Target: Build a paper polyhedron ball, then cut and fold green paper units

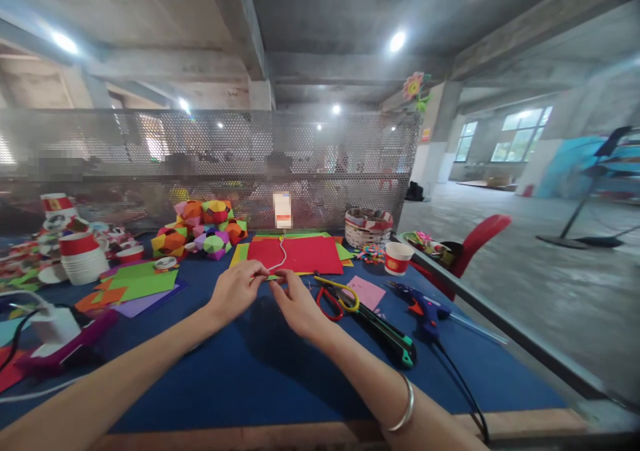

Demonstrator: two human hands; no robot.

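Note:
My left hand and my right hand meet near the middle of the blue table, fingertips pinched close together. Between them shows a thin, small greenish strip, mostly hidden by the fingers. Just beyond the hands lies a stack of coloured sheets with a red sheet on top, and a white cable runs across it. Scissors with red and yellow handles lie to the right of my right hand, beside a black and green cutter and a pink paper piece.
A blue glue gun with its cord, a paper cup and a woven basket are at the right. Folded paper balls, stacked cups, green paper and a white plug occupy the left. A mesh partition stands behind.

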